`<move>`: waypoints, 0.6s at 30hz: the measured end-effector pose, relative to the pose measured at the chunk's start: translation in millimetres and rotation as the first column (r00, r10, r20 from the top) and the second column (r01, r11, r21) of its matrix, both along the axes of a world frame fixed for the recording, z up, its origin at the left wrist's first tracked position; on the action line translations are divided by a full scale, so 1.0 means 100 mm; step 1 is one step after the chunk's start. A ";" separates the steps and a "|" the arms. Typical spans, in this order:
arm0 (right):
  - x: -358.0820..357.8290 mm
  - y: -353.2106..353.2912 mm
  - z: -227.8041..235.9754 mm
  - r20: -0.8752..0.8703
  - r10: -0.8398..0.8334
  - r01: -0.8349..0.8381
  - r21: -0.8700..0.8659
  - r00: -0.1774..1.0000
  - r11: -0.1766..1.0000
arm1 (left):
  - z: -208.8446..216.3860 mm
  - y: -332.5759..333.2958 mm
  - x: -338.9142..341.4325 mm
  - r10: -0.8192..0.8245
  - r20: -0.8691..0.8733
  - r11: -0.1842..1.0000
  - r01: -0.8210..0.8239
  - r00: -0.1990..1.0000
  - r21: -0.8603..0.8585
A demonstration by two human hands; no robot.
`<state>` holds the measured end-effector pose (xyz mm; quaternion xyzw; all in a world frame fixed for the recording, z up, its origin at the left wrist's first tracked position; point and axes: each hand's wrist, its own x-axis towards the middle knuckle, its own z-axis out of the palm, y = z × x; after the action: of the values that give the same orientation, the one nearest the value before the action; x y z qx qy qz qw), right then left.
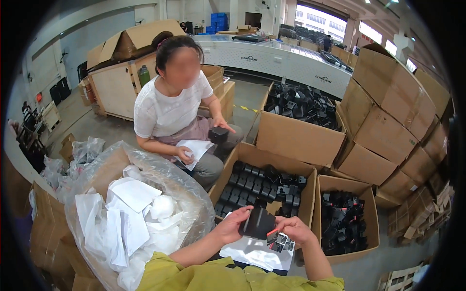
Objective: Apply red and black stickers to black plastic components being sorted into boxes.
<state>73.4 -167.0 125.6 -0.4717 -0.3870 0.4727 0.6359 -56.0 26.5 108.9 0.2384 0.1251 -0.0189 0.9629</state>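
My left hand (230,227) is closed around the side of a black plastic casing (257,223), boxy with rounded corners, held up over my lap. At its lower right edge, the fingers of my right hand (294,230) pinch a thin red strip (272,232); whether it touches the casing I cannot tell. Under my hands lies white paper (252,253) on my lap. A small sheet with dark and pale squares (283,243) shows beneath my right hand, partly hidden by it.
Beyond my hands stands a carton (310,206) with rows of black casings. Another carton (371,220) at right holds loose black parts, some red-marked; a third (296,143) stands behind. A plastic-lined box (194,194) of white paper is at left. A seated co-worker (172,104) holds a black casing (218,135).
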 end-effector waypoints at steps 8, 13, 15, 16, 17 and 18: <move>-0.23 0.28 0.08 -0.077 -0.298 0.290 -0.097 0.951 0.952 | 0.20 -0.04 0.06 0.329 0.205 0.714 -0.385 0.922 0.585; -0.27 0.34 0.02 -0.270 -0.456 0.423 -0.172 0.848 0.890 | 0.32 -0.09 0.06 0.312 0.209 0.805 -0.375 0.927 0.459; -0.29 0.33 0.09 -0.245 -0.425 0.404 -0.131 0.872 0.905 | 0.27 -0.08 0.04 0.215 0.187 0.803 -0.283 0.958 0.524; -0.33 0.32 0.13 -0.224 -0.386 0.374 -0.096 0.895 0.923 | 0.24 -0.09 0.01 0.128 0.151 0.788 -0.193 0.980 0.585; -0.37 0.33 0.20 -0.061 -0.387 0.379 -0.113 0.920 0.918 | 0.22 -0.13 0.00 0.140 0.170 0.777 -0.215 0.975 0.591; -0.40 0.35 0.20 -0.065 -0.392 0.384 -0.116 0.917 0.916 | 0.23 -0.15 0.00 0.135 0.166 0.779 -0.208 0.977 0.591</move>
<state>33.4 -131.6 145.4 -0.5498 -0.2333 0.3761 0.7084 -56.4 11.6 131.6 0.5218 0.0904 0.1234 0.8393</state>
